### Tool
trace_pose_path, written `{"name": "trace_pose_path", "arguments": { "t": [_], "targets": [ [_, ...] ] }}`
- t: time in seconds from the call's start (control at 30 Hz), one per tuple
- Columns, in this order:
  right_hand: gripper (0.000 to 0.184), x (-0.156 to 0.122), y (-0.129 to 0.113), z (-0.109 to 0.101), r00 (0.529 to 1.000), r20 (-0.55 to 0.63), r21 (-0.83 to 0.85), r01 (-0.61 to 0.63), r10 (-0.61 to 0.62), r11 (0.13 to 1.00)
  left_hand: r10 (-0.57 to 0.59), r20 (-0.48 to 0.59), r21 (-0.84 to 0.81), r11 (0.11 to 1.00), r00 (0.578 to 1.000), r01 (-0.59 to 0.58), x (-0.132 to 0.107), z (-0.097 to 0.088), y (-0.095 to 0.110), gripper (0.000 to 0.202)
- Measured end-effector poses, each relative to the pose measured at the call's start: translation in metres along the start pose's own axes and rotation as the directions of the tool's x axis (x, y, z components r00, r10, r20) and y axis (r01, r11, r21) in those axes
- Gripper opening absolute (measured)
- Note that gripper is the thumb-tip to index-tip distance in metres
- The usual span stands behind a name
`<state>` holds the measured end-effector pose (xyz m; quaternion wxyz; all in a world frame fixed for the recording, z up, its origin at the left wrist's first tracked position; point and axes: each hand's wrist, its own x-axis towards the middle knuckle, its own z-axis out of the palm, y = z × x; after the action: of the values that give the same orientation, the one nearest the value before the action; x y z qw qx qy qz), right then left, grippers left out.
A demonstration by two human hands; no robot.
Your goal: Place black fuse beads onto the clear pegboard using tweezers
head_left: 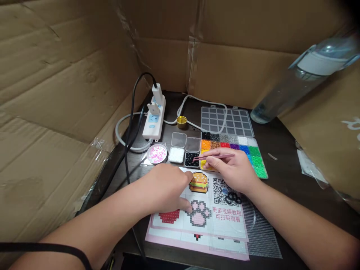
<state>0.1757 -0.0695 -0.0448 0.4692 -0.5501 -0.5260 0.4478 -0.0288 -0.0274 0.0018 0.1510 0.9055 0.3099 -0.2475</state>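
Right hand [237,168] pinches tweezers [222,156], best held low over black beads [189,158]; left hand [165,185], thumb spread, rests on sheet [183,220] near desk's front edge [165,252].

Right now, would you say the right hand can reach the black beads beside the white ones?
Yes, probably: the right hand holds tweezers with their tips at the black beads, whose lid is open.

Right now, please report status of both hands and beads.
Right hand gripping tweezers, tips at black beads. Left hand over pixel-pattern sheet. Nothing visibly blocking tweezers.
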Motion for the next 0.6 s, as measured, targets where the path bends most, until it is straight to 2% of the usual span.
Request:
{"name": "trace_pose_path", "arguments": {
  "t": [0.4, 0.6],
  "targets": [
    [0.015, 0.0012, 0.0009, 0.0041, 1.000, -0.011, -0.091, 0.023, -0.024, 0.996, -0.003, -0.002, 0.001, 1.000, 1.000, 0.003, 0.0011, 0.0005, 0.0010, 0.060],
    [0.014, 0.0016, 0.0025, 0.0048, 0.999, -0.008, -0.114, 0.036, -0.037, 0.993, 0.008, -0.043, -0.019, 1.000, 0.999, -0.009, 0.0013, 0.0025, 0.0010, 0.057]
  ]
}}
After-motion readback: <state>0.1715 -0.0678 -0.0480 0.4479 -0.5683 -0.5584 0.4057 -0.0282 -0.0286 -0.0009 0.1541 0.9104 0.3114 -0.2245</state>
